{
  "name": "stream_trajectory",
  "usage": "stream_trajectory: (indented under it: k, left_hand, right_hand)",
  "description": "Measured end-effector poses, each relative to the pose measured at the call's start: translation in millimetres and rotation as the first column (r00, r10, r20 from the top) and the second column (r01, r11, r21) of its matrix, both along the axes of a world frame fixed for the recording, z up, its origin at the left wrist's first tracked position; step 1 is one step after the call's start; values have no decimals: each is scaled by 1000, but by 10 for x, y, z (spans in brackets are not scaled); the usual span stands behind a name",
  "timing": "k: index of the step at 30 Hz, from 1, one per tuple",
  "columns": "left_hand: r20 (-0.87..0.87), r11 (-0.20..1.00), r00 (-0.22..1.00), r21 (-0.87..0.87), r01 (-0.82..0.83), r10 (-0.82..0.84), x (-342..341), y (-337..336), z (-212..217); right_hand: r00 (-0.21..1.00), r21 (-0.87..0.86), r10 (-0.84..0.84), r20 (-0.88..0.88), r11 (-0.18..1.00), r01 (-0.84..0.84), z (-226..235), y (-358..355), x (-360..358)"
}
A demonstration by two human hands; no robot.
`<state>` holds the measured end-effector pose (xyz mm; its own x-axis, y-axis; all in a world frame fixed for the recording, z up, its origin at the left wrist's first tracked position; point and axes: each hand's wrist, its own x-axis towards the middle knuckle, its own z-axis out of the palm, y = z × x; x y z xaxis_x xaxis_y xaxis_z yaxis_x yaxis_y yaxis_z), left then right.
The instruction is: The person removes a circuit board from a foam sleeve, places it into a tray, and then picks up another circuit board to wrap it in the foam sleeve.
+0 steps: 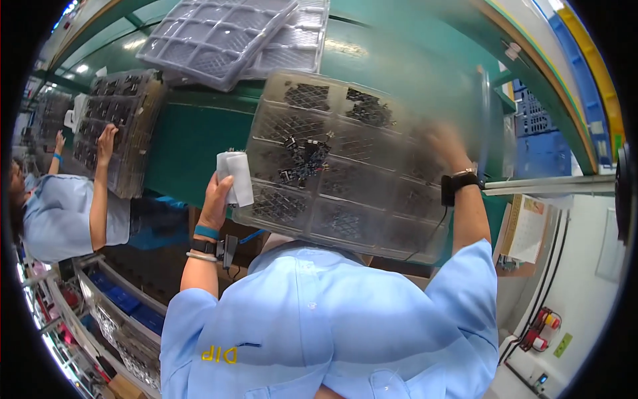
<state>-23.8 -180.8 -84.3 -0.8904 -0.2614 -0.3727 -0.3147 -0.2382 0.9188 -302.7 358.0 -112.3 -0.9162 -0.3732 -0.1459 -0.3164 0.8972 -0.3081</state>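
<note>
My left hand (216,203) grips a white folded packet (236,178), thumb across its front, just off the left edge of a clear plastic compartment tray (345,243). What the packet wraps, if anything, is hard to make out. Over the tray's right side is my right hand (446,146), smeared by motion, so its fingers do not show clearly. In the tray's left middle compartments lies a clump of small black circuit boards (307,158). More dark parts (369,110) sit in a far compartment.
Two empty-looking clear trays (219,36) lie stacked at the far side of the green bench (179,133). To the left, a co-worker in a light blue shirt (63,213) reaches toward upright trays of black parts (119,113). A metal rail (551,186) runs at right.
</note>
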Motion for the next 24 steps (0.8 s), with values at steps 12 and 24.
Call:
stream_trajectory:
  k: [12, 24]
  left_hand:
    - [-21, 999, 1000, 28, -17, 18, 46, 21, -19]
    - [-112, 994, 993, 93, 59, -48, 56, -64, -54]
  right_hand:
    - [904, -184, 343, -255, 901, -393, 722, -2342, 784]
    - [829, 21, 434, -352, 889, -457, 1125, -2768, 1457]
